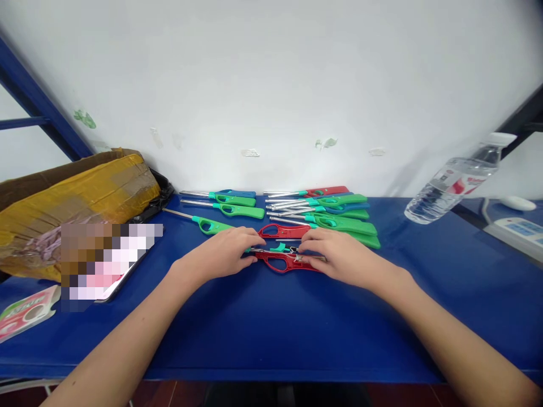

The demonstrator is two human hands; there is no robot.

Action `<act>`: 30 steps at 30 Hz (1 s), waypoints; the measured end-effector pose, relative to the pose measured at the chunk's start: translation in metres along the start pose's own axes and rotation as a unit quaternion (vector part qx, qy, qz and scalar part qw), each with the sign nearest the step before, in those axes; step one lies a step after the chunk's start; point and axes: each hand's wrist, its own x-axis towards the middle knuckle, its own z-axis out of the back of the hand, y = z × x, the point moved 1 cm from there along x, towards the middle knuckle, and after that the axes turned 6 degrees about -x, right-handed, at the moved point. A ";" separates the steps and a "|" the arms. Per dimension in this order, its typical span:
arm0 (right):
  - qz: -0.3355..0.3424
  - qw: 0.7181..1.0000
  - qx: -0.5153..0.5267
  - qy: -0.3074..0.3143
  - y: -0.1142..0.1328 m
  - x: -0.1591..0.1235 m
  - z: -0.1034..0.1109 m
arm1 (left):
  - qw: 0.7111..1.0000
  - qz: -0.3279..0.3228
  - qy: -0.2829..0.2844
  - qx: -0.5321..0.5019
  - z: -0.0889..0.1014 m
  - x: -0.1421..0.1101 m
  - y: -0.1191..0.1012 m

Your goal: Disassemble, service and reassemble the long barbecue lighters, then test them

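In front of me lies an opened red gas lighter half-shell (278,264), its inside facing up, with pale and metal parts in it. My left hand (231,252) is closed at its left end, fingers and thumb around the nozzle side. On its handle end my right hand (333,252) is closed too, thumb below and fingers above, covering much of the handle. A teal trigger piece (278,247) sits between the hands. Just behind, a second red half-shell (286,231) lies partly under my right fingers, and a thin metal rod (288,241) shows between the shells.
Several green lighters (241,211) lie behind my left hand, and a pile of lighters (348,225) behind my right. A taped cardboard box (85,198) and a blurred phone (123,271) are at left. At right stand a water bottle (453,183) and a white device (520,234).
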 end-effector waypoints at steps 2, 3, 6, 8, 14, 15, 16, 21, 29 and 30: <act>0.000 1.000 0.005 0.003 0.000 0.000 0.000 | 1.000 0.007 0.005 -0.003 0.001 0.000 -0.001; 0.000 1.000 0.007 0.005 0.000 0.000 0.000 | 1.000 0.011 0.006 -0.004 0.002 0.000 -0.001; -0.004 1.000 0.015 0.014 0.001 0.001 -0.001 | 1.000 0.022 0.007 -0.002 0.003 0.000 -0.002; -0.010 1.000 0.018 0.017 0.001 0.002 -0.002 | 1.000 0.022 0.007 0.005 0.002 0.000 -0.001; -0.014 1.000 0.025 0.011 0.003 0.003 -0.004 | 1.000 0.015 0.004 0.020 -0.003 0.002 0.002; -0.016 0.999 0.025 0.012 0.003 0.003 -0.004 | 1.000 0.013 0.005 0.022 -0.004 0.002 0.002; -0.018 0.999 0.026 0.014 0.003 0.002 -0.003 | 1.000 0.013 0.005 0.025 -0.005 0.002 0.002; -0.025 0.999 0.034 0.017 0.005 0.002 -0.001 | 0.999 0.030 -0.003 0.025 -0.003 0.002 -0.002; -0.027 0.999 0.041 0.018 0.005 0.004 -0.001 | 0.999 0.025 -0.024 -0.006 0.001 0.001 -0.010; -0.027 0.999 0.041 0.018 0.005 0.004 -0.001 | 1.000 0.018 -0.022 -0.009 0.002 0.001 -0.010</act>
